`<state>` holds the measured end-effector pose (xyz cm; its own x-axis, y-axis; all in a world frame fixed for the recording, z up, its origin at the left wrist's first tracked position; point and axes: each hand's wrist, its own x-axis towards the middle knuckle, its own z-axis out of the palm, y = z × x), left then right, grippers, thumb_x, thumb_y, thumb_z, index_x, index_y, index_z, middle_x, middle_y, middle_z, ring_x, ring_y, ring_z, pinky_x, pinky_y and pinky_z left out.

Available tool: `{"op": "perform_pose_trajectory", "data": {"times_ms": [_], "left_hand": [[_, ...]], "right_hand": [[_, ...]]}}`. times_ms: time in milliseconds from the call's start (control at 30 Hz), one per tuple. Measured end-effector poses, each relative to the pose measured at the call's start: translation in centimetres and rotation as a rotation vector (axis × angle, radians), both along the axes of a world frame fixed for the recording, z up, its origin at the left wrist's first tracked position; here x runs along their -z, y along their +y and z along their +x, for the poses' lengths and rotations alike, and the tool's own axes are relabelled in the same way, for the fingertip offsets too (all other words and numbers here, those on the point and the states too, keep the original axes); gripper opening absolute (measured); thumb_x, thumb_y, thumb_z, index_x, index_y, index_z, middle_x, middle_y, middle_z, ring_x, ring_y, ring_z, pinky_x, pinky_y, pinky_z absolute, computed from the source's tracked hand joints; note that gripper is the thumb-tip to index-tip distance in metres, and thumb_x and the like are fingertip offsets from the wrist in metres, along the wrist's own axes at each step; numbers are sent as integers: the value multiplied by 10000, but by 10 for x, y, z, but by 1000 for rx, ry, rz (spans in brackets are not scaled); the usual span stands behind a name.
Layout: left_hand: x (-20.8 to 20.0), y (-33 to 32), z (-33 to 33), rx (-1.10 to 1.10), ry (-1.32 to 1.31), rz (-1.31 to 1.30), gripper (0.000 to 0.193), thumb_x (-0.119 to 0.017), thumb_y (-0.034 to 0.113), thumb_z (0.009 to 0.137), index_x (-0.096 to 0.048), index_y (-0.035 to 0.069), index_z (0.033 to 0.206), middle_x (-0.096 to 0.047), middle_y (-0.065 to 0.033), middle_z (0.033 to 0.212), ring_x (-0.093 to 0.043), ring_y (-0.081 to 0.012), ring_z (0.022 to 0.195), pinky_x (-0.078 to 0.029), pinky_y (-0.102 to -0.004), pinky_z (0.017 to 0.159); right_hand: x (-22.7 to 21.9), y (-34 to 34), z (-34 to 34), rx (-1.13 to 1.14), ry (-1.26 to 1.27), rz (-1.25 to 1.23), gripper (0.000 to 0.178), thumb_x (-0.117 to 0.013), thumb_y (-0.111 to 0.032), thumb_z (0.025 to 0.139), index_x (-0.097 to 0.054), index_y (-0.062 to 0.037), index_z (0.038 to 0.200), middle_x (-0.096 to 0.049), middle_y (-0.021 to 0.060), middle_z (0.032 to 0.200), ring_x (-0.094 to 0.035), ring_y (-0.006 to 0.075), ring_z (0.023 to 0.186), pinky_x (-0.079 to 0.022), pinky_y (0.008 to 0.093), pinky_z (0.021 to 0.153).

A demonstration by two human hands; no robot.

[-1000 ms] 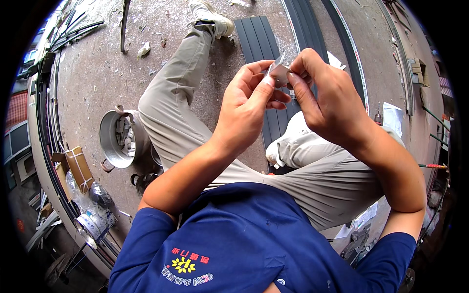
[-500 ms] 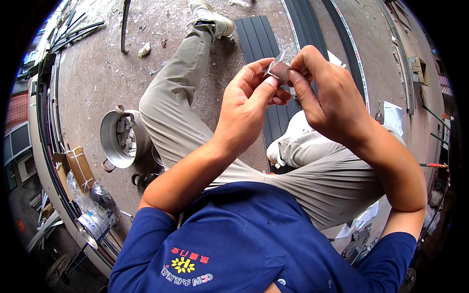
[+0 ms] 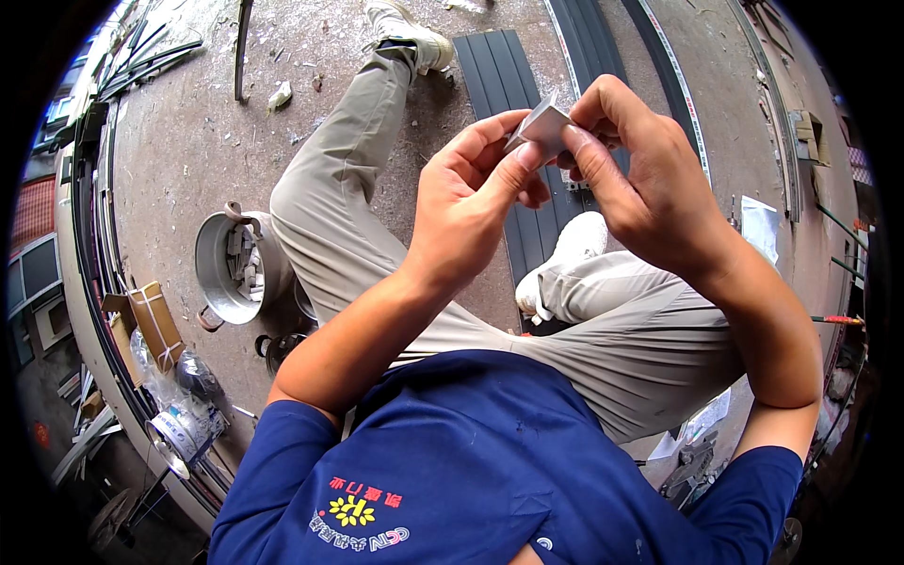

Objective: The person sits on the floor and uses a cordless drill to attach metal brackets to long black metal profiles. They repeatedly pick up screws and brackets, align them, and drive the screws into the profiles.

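Note:
A small silvery angled metal bracket point(image 3: 543, 130) is held up between both hands, over the dark grooved panel on the floor. My left hand point(image 3: 474, 198) pinches its left end, with the thumb along the lower edge and the fingers behind. My right hand point(image 3: 637, 184) grips the right end between thumb and bent forefinger; the other fingertips are partly hidden behind it. One face of the bracket is turned up toward me, and a thin flange stands at its upper left.
Dark grooved panels point(image 3: 499, 80) lie on the dusty floor ahead. At the left stands a metal pot point(image 3: 212, 273) with small metal pieces in it. A cardboard box point(image 3: 155, 325) and a white bucket point(image 3: 179, 443) are at lower left. A clear plastic bag point(image 3: 758, 226) lies at right.
The bracket has been tilted, so more of its broad face shows now. My right hand has shifted slightly, its forefinger rising a little. The left hand stays nearly in place.

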<state>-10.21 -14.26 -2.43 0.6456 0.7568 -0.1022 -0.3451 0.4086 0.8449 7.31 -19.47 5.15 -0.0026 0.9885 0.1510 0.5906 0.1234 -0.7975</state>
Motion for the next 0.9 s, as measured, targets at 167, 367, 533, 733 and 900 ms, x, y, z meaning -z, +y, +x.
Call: {"op": "perform_pose_trajectory", "data": {"times_ms": [167,367,533,733,900], "left_hand": [[-2,3,-2,-11,30,-30,394,-658,126,999,-567,-45,1343,-712,-102,1069,-630,-122,787,-514,-271,720],[-6,7,-7,22,51,-52,425,-671,166,994,-565,-44,1348,-727,-96,1037,-676,-111,771,-515,-222,657],[-6,7,-5,20,56,-66,442,-690,172,980,-570,-38,1350,-732,-97,1049,-680,-126,772,-515,-223,648],[-5,7,-4,44,68,-65,448,-704,180,970,-582,-17,1354,-737,-88,1037,-680,-130,774,-514,-231,647],[-3,5,-3,34,78,-73,443,-707,201,971,-591,-14,1340,-737,-89,1027,-678,-127,767,-512,-230,651]], "right_hand": [[-3,1,1,4,71,-124,88,-570,-49,981,-538,29,956,-645,169,790,-667,266,729,-524,351,673],[-7,3,7,0,189,-301,111,-531,-96,1044,-520,3,994,-630,69,892,-617,112,805,-529,275,759],[-7,5,8,-17,203,-296,107,-525,-97,1048,-518,-2,1000,-612,58,905,-615,105,815,-529,269,758],[-7,4,8,-14,173,-305,95,-528,-86,1045,-515,-5,997,-604,48,904,-611,103,813,-530,268,759],[-8,4,8,-17,138,-303,95,-526,-83,1045,-512,-4,993,-599,46,899,-605,100,806,-527,266,750]]}}
